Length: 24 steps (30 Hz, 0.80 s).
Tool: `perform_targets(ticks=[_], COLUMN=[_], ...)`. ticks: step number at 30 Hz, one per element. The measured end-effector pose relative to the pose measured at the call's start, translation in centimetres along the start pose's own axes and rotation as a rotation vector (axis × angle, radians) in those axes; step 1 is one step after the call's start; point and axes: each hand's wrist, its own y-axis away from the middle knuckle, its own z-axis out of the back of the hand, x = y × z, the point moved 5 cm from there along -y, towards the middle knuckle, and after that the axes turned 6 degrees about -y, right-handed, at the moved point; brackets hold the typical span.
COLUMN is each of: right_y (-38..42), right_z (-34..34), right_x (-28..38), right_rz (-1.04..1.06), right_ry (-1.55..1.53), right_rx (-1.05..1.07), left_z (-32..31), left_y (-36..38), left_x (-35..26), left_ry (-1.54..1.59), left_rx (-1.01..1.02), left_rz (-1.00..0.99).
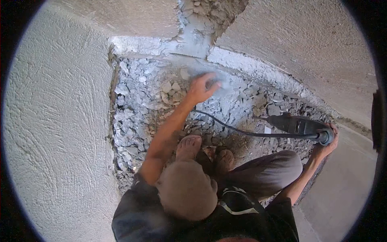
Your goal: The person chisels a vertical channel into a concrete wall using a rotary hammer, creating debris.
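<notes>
My left hand (200, 88) reaches out over the broken rubble (149, 80), low beside the wall base. Its thumb and fingers are apart, and I see nothing held between them, though grey dust blurs the spot. At the right, my right hand (331, 141) grips the rear end of a dark rotary hammer drill (296, 124). The drill lies level above the debris with its bit pointing left. A black power cord (242, 131) runs from the drill's rear leftward, passing below my left hand.
A rough plastered surface (60, 121) fills the left side. Ahead, the wall (290, 40) has a chipped lower edge and a broken vertical channel (197, 32). My bare feet (189, 147) are on the rubble. A smooth slab (342, 177) lies at the right.
</notes>
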Motion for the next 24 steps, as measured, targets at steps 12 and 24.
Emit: perform_targets(ticks=[12,24], right_y=[0.7,0.7], right_z=[1.5,1.5], right_x=[-2.8,-2.8], right_rz=[-0.134,-0.037], right_ry=[-0.264,-0.194], right_rx=[-0.046,-0.018], left_z=[1.1,-1.2], left_y=[-1.8,-2.6], left_x=[1.9,3.3], left_ry=[-0.598,-0.605], left_rx=[-0.21,-0.535], left_rz=[0.427,0.322])
